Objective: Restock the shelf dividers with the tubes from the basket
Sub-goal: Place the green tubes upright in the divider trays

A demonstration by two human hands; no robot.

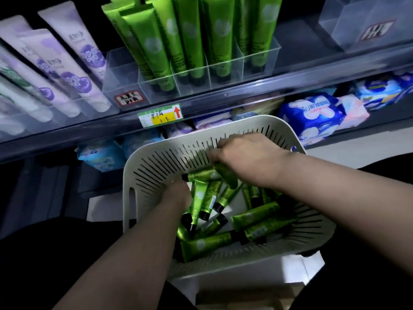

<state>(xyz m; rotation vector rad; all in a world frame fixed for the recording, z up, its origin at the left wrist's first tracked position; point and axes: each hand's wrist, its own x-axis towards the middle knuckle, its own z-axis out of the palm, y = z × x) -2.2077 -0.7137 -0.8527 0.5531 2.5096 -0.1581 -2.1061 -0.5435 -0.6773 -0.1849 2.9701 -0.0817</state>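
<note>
Right hand (243, 157) around a green tube (226, 176); left hand (177, 194), grip unclear, among tubes (254, 217).

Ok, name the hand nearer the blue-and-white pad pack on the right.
Right. Right hand is below-left of the pad pack; left hand is farther left, lower in the basket.

Both bare forearms reach forward and down, the left hand (177, 194) with fingers hidden, the right hand (243, 157) curled round a tube (226, 175).
</note>
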